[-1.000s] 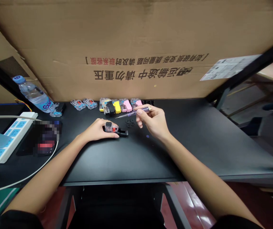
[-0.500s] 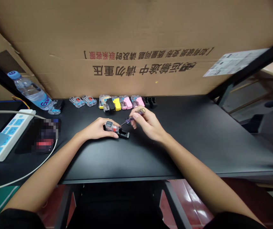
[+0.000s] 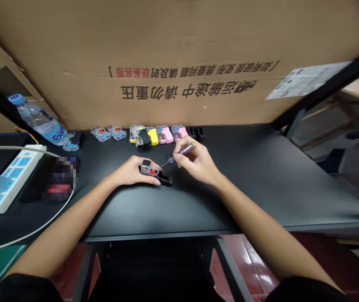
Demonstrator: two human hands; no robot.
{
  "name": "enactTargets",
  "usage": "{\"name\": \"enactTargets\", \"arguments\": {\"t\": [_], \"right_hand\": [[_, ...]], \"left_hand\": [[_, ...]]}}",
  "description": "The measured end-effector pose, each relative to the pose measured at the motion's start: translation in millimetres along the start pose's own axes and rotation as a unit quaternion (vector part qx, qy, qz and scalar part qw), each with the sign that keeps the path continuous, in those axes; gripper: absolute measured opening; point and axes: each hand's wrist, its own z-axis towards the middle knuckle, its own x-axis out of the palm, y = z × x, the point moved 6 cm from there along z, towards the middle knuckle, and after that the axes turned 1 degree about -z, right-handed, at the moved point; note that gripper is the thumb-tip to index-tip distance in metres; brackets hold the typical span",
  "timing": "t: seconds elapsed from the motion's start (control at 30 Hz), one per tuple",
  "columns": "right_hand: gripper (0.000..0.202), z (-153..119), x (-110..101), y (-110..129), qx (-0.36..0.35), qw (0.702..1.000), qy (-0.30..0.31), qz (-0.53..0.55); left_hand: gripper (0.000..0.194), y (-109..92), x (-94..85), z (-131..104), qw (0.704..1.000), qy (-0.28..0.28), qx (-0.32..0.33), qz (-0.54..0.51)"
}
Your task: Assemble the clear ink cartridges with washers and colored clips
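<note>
My left hand (image 3: 134, 171) is closed around a small clear device (image 3: 149, 168) with a black top and a red part inside. A black bracket (image 3: 165, 179) sticks out from under it to the right. Between the thumb and fingers of my right hand (image 3: 194, 161) is a screwdriver (image 3: 185, 149) with a clear purplish handle. It slants down to the left, and its tip meets the right side of the device. Small black rings (image 3: 167, 155) lie on the table just behind the screwdriver shaft.
Clear, yellow and pink devices (image 3: 166, 135) line the back of the black table (image 3: 129, 214), beside black parts (image 3: 200, 133). A cardboard box (image 3: 179, 37) stands behind. At left are a bottle (image 3: 41, 121), a power strip (image 3: 11, 180), a white cable and a blurred dark item.
The device in my left hand has shifted slightly right and is turned a little. My right hand has moved slightly right, and more of the screwdriver handle shows.
</note>
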Motion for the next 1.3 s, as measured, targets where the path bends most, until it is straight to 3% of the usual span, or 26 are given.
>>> {"name": "enactTargets", "arguments": {"t": [0.27,0.43,0.7,0.9,1.3], "right_hand": [[0.007,1.4,-0.4,4.6,-0.007,0.998,0.057,-0.036],[0.005,-0.2,-0.9,6.2,-0.019,0.999,0.034,-0.018],[0.002,-0.7,4.6,0.0,-0.012,0.997,0.064,-0.036],[0.025,-2.6,7.1,0.4,-0.016,0.997,0.028,-0.071],[0.049,-3.0,3.6,2.2,-0.015,0.999,-0.015,-0.047]], "left_hand": [[0.051,2.0,-1.3,-0.5,1.0,-0.004,-0.003,0.003],[0.051,1.9,-0.9,-0.5,1.0,-0.003,-0.003,-0.001],[0.052,1.0,-0.6,-0.5,1.0,-0.003,-0.001,0.005],[0.05,1.6,-1.0,-0.5,1.0,-0.006,0.005,-0.003],[0.051,-1.8,-2.6,-1.4,1.0,-0.005,0.013,0.008]]}}
